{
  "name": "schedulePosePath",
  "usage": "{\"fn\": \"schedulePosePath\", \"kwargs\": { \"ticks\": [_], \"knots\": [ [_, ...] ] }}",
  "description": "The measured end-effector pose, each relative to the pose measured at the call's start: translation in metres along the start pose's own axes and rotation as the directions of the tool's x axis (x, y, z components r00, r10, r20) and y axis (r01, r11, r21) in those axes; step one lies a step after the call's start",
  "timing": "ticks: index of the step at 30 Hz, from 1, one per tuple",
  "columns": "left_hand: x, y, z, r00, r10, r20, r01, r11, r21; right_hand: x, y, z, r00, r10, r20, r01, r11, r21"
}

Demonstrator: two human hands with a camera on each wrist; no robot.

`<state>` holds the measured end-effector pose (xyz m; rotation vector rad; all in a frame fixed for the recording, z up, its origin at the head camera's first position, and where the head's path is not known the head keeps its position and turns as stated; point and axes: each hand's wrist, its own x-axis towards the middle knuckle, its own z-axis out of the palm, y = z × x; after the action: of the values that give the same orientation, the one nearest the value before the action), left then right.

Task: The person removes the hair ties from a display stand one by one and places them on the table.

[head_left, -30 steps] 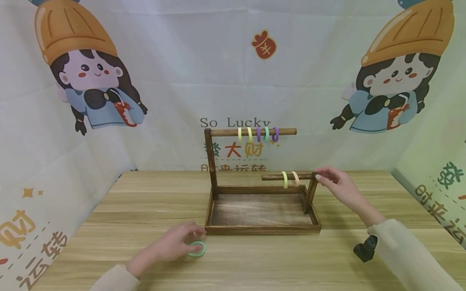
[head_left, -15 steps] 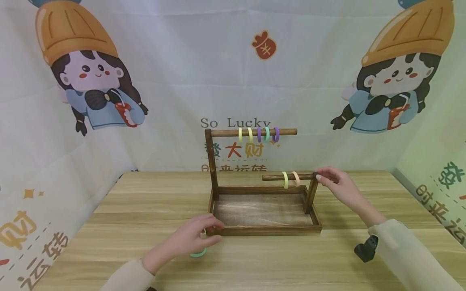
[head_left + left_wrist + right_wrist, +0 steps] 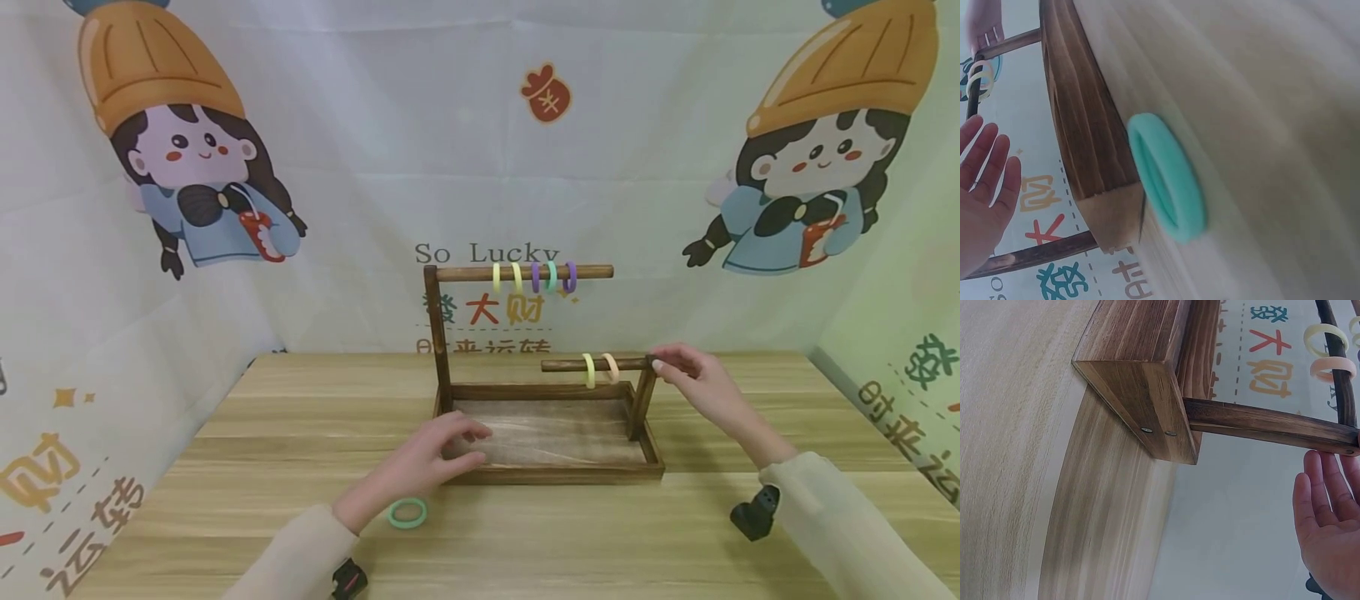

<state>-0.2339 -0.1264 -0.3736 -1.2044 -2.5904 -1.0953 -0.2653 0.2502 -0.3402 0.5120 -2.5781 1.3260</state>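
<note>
A dark wooden rack [image 3: 555,477] with a tray base carries an upper bar [image 3: 596,272] and a lower bar [image 3: 558,366]. My left hand [image 3: 435,454] hovers over the tray's left front corner, fingers apart and holding nothing. Behind it on the tabletop lies a mint green ring [image 3: 1188,200], flat and outside the tray. My right hand [image 3: 703,382] pinches the top of the short right post [image 3: 641,404] between thumb and fingertips; in the right wrist view the other fingers are extended beside it. A yellow-green ring [image 3: 588,379] and a peach ring [image 3: 614,375] hang on the lower bar.
Several yellow, purple [image 3: 572,286] and green rings hang on the upper bar, which stands on a tall left post [image 3: 438,342]. The wood-grain table [image 3: 285,433] ends at a printed cloth backdrop [image 3: 360,167] behind the rack and at both sides.
My left hand has moved right and forward, away from the mint ring and over the tray's corner, uncovering the ring. The right hand stays at the post.
</note>
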Motion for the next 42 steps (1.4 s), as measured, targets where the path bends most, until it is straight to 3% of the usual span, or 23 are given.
{"fn": "schedulePosePath", "kwargs": {
  "ticks": [6, 11, 18, 25, 32, 42],
  "knots": [
    [0.018, 0.001, 0.003, 0.997, -0.019, -0.070, 0.012, 0.996, -0.090, 0.000, 0.000, 0.000, 1.000, 0.001, 0.001, -0.001, 1.000, 0.012],
    [0.029, 0.002, 0.007, 0.995, -0.074, -0.063, 0.066, 0.991, -0.114, 0.001, 0.000, 0.000, 1.000, 0.002, 0.002, -0.002, 1.000, 0.005],
    [0.046, 0.001, 0.013, 0.995, -0.068, -0.079, 0.056, 0.988, -0.144, 0.001, 0.000, 0.000, 1.000, 0.001, 0.003, -0.001, 1.000, -0.002],
    [0.063, 0.007, 0.015, 0.991, -0.106, -0.080, 0.096, 0.988, -0.117, 0.000, 0.001, 0.000, 1.000, 0.000, 0.005, 0.000, 1.000, 0.007],
    [0.078, 0.011, 0.015, 0.991, -0.106, -0.081, 0.089, 0.979, -0.184, 0.000, 0.002, 0.000, 1.000, 0.003, 0.006, -0.003, 1.000, 0.001],
    [0.095, 0.016, 0.013, 0.994, -0.081, -0.079, 0.075, 0.993, -0.087, 0.000, 0.002, 0.000, 1.000, -0.001, 0.003, 0.001, 1.000, -0.009]
  ]
}}
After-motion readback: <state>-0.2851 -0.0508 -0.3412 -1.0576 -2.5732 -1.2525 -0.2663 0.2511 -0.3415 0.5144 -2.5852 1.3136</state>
